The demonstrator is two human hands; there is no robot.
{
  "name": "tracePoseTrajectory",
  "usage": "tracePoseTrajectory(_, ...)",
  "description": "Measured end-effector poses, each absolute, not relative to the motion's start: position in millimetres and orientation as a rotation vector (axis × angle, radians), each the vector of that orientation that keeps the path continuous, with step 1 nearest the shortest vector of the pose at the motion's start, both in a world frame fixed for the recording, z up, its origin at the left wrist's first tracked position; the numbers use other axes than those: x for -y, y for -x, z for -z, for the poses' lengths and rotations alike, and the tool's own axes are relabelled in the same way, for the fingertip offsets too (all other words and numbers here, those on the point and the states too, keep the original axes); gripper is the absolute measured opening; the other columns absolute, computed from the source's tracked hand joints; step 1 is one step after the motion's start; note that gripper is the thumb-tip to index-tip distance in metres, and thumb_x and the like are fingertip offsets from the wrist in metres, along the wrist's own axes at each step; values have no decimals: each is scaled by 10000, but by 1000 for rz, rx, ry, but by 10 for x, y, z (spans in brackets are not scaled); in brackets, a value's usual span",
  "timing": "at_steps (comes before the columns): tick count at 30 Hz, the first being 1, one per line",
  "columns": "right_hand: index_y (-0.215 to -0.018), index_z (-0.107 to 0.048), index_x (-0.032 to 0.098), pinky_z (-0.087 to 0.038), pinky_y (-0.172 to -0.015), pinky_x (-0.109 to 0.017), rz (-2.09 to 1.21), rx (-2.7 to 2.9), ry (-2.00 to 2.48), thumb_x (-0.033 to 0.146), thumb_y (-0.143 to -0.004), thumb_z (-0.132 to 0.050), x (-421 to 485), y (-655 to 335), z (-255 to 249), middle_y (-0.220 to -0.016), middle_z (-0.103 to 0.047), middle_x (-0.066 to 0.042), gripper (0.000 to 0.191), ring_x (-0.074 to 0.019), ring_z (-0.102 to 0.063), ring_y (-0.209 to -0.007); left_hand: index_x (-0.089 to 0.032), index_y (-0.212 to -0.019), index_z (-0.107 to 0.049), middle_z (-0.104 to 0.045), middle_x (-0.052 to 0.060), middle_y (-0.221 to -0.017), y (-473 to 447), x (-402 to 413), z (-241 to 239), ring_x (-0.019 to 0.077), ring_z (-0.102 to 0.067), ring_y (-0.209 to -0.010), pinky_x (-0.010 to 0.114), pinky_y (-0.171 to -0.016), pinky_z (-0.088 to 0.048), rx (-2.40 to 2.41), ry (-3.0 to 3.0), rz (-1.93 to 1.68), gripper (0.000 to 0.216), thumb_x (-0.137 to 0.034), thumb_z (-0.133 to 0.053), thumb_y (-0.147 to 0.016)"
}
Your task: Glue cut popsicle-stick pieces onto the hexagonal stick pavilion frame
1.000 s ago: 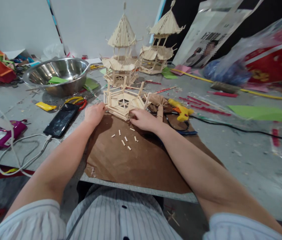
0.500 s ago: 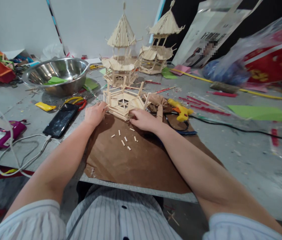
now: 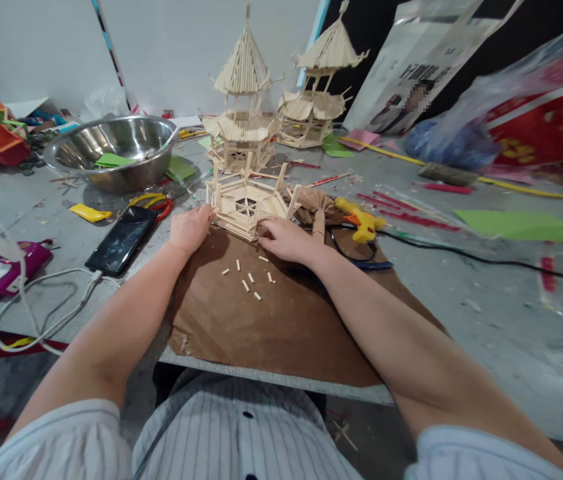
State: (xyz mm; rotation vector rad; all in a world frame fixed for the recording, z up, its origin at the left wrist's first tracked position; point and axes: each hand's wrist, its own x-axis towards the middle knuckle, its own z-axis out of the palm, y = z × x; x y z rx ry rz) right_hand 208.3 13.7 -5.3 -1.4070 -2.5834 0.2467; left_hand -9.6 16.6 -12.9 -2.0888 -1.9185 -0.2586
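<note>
A low hexagonal frame of pale wooden sticks (image 3: pixel 248 203) sits at the far edge of a brown paper sheet (image 3: pixel 281 320). My left hand (image 3: pixel 190 227) rests against the frame's left corner with its fingers curled under. My right hand (image 3: pixel 288 240) presses on the frame's near right edge, fingers bent together against the sticks. Several short cut stick pieces (image 3: pixel 251 279) lie on the paper between my forearms.
Two finished stick pagodas (image 3: pixel 244 107) (image 3: pixel 318 93) stand behind. A steel bowl (image 3: pixel 111 150) with green paper is at the left, a phone (image 3: pixel 121 240) on a white cable nearer. A yellow glue gun (image 3: pixel 361 220) with black cord lies right. Coloured paper and plastic bags clutter the edges.
</note>
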Motion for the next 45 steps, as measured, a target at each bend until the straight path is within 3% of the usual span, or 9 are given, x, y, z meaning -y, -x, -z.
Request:
tracePoseTrajectory(30, -961, -585, 120, -404, -790, -288, -272, 2592, 1404, 223, -790, -440, -139, -2072, 45, -1037, -612, -135, 247, -214, -562, -940, -192, -1012, -570, -664, 87, -855, 109, -189, 141, 199, -624, -830, 257, -635, -373, 1867, 2075, 205, 339, -362, -297, -905)
tracePoseTrajectory(35, -1127, -563, 122, -412, -799, -275, -434, 2530, 1561, 244, -797, -479, -119, -2196, -167, -1056, -628, -116, 361, -197, -579, -938, -202, -1031, -566, -663, 86, -922, 120, -180, 133, 208, -627, -830, 269, -644, -384, 1852, 2112, 215, 329, -338, -294, -906)
tracePoseTrajectory(39, -991, -627, 165, -425, -775, -272, -505, 2351, 1676, 279, -806, -490, -128, -2493, -447, -1010, -652, -69, 257, -177, -591, -889, -203, -1043, -555, -664, 87, -946, 120, -181, 124, 215, -630, -832, 277, -649, -388, 1877, 2123, 217, 326, -352, -300, -904)
tracePoseTrajectory(42, -946, -645, 175, -426, -750, -345, -264, 2134, 1949, 337, -810, -465, -142, -2763, -597, -972, -657, -100, 278, -239, -589, -897, -193, -1046, -553, -666, 95, -945, 119, -184, 116, 217, -629, -845, 278, -654, -390, 1887, 2134, 209, 338, -361, -297, -904)
tracePoseTrajectory(45, -999, -644, 160, -410, -757, -417, -57, 1877, 2309, 412, -827, -398, -189, -3029, -610, -1061, -619, -181, 393, -325, -555, -1012, -191, -1036, -558, -666, 99, -943, 120, -183, 115, 219, -628, -854, 279, -660, -392, 1875, 2140, 223, 325, -347, -307, -900)
